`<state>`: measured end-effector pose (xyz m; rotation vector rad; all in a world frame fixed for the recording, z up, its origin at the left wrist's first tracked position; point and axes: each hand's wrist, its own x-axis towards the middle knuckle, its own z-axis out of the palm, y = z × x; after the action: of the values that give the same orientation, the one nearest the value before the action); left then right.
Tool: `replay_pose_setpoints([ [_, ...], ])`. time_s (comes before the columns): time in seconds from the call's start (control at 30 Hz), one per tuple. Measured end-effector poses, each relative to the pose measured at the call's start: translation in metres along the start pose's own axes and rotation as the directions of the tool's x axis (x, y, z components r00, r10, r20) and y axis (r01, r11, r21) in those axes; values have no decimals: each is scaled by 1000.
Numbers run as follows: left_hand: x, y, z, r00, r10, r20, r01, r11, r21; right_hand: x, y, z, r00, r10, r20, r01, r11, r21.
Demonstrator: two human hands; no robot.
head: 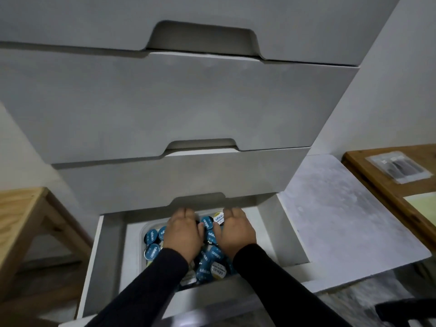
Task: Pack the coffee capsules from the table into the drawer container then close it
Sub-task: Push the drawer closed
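While two hands, left hand [182, 234] and right hand [236, 231], press spread on capsules [207, 260], one drawer [111, 251] gapes

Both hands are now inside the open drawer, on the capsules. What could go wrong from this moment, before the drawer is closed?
1. The capsules lie heaped in the clear container; some may stand too high and catch on the drawer above when the open drawer slides in.
2. The left hand and right hand reach under that upper drawer's edge, so the fingers could be pinched if the drawer is pushed early.
3. Pressing may dent the foil lids.
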<state>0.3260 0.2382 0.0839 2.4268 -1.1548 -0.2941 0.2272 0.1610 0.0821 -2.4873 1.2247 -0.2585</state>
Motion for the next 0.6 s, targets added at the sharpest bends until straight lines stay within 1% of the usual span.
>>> replay_pose_setpoints([
  [0.1, -21, -2, -7, 984, 21, -179, -17, 1000, 20, -14, 3, -13, 999, -38, 25, 39, 999, -31],
  [0.17, -41, -2, -15, 966, -18, -257, 19, 1000, 0, -24, 6, -25, 996, -82, 23, 83, 995, -48],
  [0.27, -74, -2, -28, 942, -100, -320, 89, 995, -49, -44, 13, -44, 991, -133, 11, 134, 990, -50],
  [0.37, -115, 2, -39, 891, -184, -414, 131, 979, -154, -72, 25, -62, 986, -165, -31, 164, 986, -27],
  [0.43, -143, 7, -41, 863, -224, -452, 144, 968, -205, -90, 33, -71, 981, -184, -67, 183, 983, -16],
  [0.6, -195, 10, -30, 824, -291, -486, 181, 948, -261, -133, 50, -74, 985, -139, -105, 149, 984, 100],
])
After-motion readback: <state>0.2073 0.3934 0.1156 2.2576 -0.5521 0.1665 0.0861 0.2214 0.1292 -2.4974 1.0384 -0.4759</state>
